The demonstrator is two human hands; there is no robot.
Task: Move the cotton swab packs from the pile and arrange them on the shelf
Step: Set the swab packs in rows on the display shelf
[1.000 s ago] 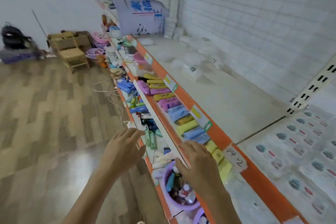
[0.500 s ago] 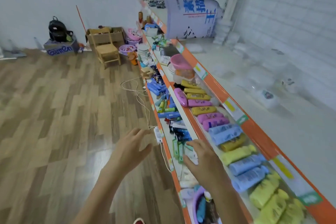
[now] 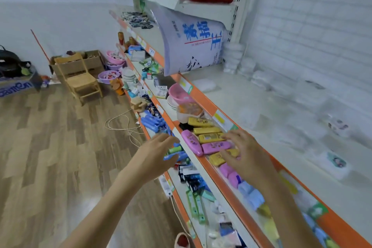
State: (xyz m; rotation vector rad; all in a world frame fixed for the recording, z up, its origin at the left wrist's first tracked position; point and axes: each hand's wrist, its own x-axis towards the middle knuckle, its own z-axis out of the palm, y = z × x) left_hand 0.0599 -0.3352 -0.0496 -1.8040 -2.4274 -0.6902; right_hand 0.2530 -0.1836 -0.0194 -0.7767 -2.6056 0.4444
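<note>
Head view: left hand [image 3: 156,156] and right hand [image 3: 244,152] both loose-fingered, empty, out front; cotton swab packs [image 3: 247,68] likely that white pile at shelf [image 3: 251,104] back corner, well ahead; close in, then grab with both.

Top shelf [image 3: 251,106] mostly bare, wide open for reaching; only scattered packs [image 3: 338,125] near the wall and a big sack [image 3: 193,46] at far end. Shelf below packed with tubes [image 3: 209,137]. Floor [image 3: 50,147] left is open.
</note>
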